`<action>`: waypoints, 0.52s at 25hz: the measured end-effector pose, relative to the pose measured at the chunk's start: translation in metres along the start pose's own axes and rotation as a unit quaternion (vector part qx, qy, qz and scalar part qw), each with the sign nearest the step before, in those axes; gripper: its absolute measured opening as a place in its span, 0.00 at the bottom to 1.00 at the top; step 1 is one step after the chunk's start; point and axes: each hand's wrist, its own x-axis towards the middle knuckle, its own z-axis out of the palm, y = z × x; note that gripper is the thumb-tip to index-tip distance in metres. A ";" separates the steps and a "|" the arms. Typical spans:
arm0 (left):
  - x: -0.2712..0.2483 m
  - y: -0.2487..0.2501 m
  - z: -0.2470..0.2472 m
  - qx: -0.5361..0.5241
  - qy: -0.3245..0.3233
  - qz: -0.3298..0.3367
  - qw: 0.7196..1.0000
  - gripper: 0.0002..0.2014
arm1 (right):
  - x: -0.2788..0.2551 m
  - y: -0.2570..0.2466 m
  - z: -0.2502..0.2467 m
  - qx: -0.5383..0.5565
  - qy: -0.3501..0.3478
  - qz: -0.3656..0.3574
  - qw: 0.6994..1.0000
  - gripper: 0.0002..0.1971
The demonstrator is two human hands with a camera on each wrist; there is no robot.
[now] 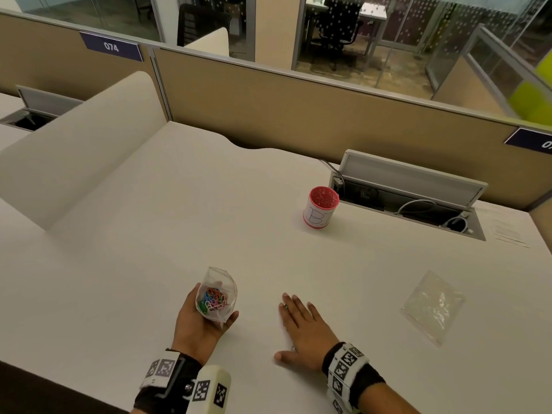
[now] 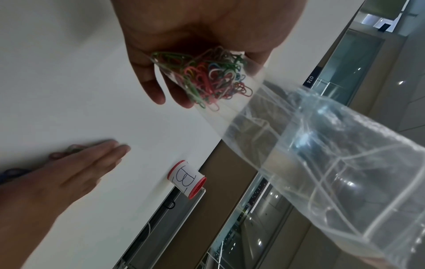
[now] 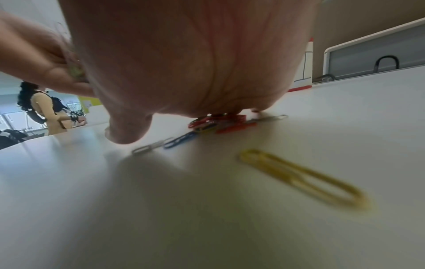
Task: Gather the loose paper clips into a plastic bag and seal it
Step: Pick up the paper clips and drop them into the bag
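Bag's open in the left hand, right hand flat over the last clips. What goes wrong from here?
1. The plastic bag is unsealed and tilted in the left hand; the clips inside may spill.
2. The right hand lies flat over loose clips; the yellow clip by the wrist may get left behind.

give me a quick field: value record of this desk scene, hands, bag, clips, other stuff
left hand: holds the plastic bag, its mouth open
in the bag: coloured paper clips
right hand: flat on the desk, fingers straight
loose clips: several under the right palm, including a yellow clip
spare bag: flat on the desk, right of the right hand
red cup: upright, far side
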 end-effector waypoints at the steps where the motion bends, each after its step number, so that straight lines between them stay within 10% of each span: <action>1: 0.002 -0.001 -0.001 -0.001 0.001 -0.002 1.000 0.14 | -0.011 -0.001 0.004 0.005 -0.008 -0.003 1.000 0.52; 13: 0.002 -0.012 0.004 0.013 -0.008 -0.011 1.000 0.14 | -0.092 0.024 0.020 0.191 0.103 0.219 0.951 0.38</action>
